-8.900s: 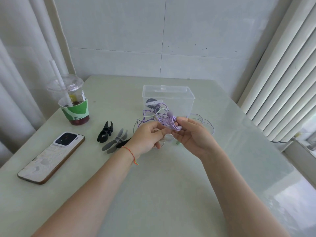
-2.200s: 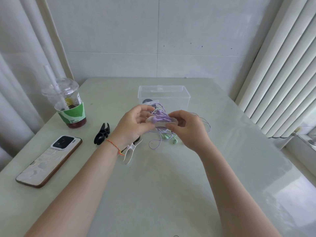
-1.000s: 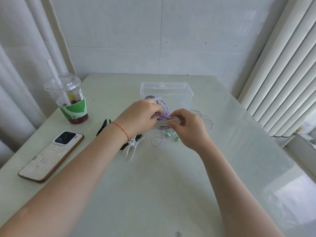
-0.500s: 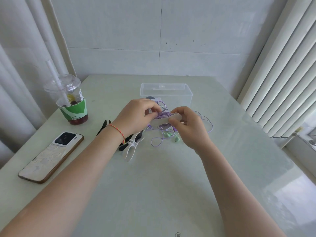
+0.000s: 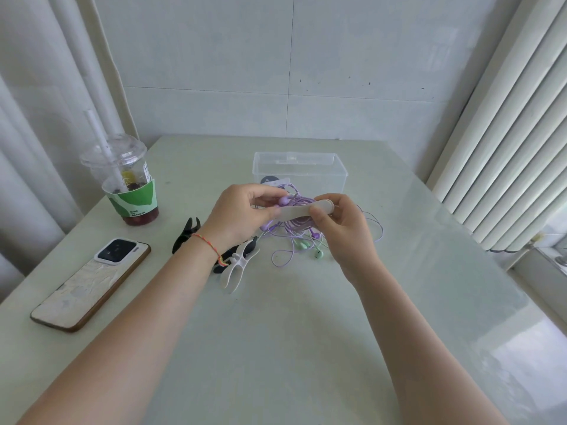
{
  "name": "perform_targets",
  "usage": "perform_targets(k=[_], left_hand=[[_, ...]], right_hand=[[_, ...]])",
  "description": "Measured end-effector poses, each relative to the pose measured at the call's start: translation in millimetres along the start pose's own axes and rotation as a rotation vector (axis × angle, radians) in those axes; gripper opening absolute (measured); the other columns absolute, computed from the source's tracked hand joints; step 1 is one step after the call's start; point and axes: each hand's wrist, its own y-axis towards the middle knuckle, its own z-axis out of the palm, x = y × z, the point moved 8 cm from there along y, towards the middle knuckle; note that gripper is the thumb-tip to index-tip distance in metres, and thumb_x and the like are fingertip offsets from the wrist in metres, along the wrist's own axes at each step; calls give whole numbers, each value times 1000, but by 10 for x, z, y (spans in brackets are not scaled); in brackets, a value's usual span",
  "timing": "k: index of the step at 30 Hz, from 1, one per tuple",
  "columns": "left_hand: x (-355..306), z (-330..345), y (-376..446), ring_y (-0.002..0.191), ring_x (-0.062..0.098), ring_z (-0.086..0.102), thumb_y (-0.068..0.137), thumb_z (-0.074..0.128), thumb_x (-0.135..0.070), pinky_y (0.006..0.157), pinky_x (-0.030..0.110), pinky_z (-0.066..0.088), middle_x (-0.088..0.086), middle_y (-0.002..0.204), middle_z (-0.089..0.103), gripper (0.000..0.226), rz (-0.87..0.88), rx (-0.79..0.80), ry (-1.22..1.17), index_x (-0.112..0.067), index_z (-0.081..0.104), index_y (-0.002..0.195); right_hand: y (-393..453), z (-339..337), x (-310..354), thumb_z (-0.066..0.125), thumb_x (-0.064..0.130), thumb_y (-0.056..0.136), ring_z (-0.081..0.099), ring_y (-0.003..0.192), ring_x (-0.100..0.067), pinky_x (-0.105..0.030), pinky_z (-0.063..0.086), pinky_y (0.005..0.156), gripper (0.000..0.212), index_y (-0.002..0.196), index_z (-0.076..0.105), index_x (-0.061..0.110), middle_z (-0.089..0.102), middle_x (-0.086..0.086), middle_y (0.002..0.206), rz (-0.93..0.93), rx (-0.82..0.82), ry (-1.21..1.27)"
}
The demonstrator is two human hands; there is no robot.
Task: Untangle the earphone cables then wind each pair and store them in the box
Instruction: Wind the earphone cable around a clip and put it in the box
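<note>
My left hand [image 5: 241, 214] and my right hand [image 5: 343, 223] hold a pale grey cable winder [image 5: 302, 210] between them, just above the table in front of the clear plastic box [image 5: 299, 171]. Each hand pinches one end of it. A bundle of purple earphone cable [image 5: 299, 201] sits against the winder, with a purple earbud [image 5: 284, 200] at my left fingertips. More purple cable and green earbuds [image 5: 308, 247] lie loose on the table beneath my hands. The box holds a dark round item with a white strip [image 5: 271, 180].
A white winder [image 5: 237, 268] and black winders [image 5: 185, 234] lie on the table left of the cables. Further left lie a phone [image 5: 92, 282] and an iced drink cup with a straw [image 5: 127, 182]. A wall stands behind the table and vertical blinds [image 5: 506, 142] at the right.
Over the last seconds my hands went from winding the purple cable to holding the grey winder against the bundle. In the last half second they barely moved.
</note>
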Motion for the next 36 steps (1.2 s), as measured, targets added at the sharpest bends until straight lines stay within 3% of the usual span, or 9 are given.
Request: perform_targets(k=[4,9,12,15,18,22,27,33,36], left_hand=[[25,2,-11,87,26,72,84,71,-3,81,37,57,-7,88,76,24,-19,-116,-62,-25,74,92],[-22,49,4,56,0,60,87,68,-10,64,11,46,-6,75,68,17,-16,-147,6,-23,75,95],[-51,56,19,56,8,61,88,68,-11,63,17,48,-5,71,66,20,-8,-146,38,-29,73,93],[-54,43,32,66,11,68,86,70,-12,75,26,55,-5,75,72,22,-2,-197,47,-34,73,88],[1,28,29,74,17,73,85,72,-10,81,35,59,-1,81,75,15,-68,-276,-77,-23,75,93],[87,128,-19,77,19,73,87,67,-1,78,28,59,2,88,74,19,-194,-322,-329,-9,70,104],[136,245,-50,77,21,72,85,66,5,74,26,59,11,87,75,19,-245,-297,-487,-6,70,100],[107,146,-11,70,21,67,85,68,0,81,35,59,12,79,71,16,-211,-295,-329,-15,72,83],[55,152,-5,66,17,64,85,67,-2,72,34,57,11,78,73,13,-193,-230,-214,-15,71,87]], right_hand=[[-10,-14,-21,62,8,92,71,87,-24,-37,55,87,17,107,56,3,73,-15,93,16,-25,70],[4,-28,-21,60,6,93,71,90,-31,-44,53,93,19,109,54,-1,72,-21,96,22,-29,149],[21,-57,-68,62,10,92,67,97,-39,-50,49,96,18,107,56,2,72,-21,96,45,-58,184],[33,-85,-106,63,11,92,63,103,-44,-55,47,99,20,107,57,1,71,-21,97,58,-80,218],[33,-103,-114,64,12,92,63,103,-45,-54,46,98,22,108,56,-1,71,-21,97,62,-95,242],[31,-122,-123,64,10,92,65,103,-40,-47,51,97,21,108,56,0,71,-20,98,78,-120,281],[48,-133,-131,66,11,90,67,101,-37,-41,54,94,19,105,59,0,70,-21,100,95,-114,316],[77,-194,-86,70,16,87,70,93,-31,-46,54,92,15,101,65,11,74,-11,92,61,-120,110],[88,-237,-6,69,13,86,70,90,-32,-44,56,87,15,101,68,9,74,-13,89,16,-125,50]])
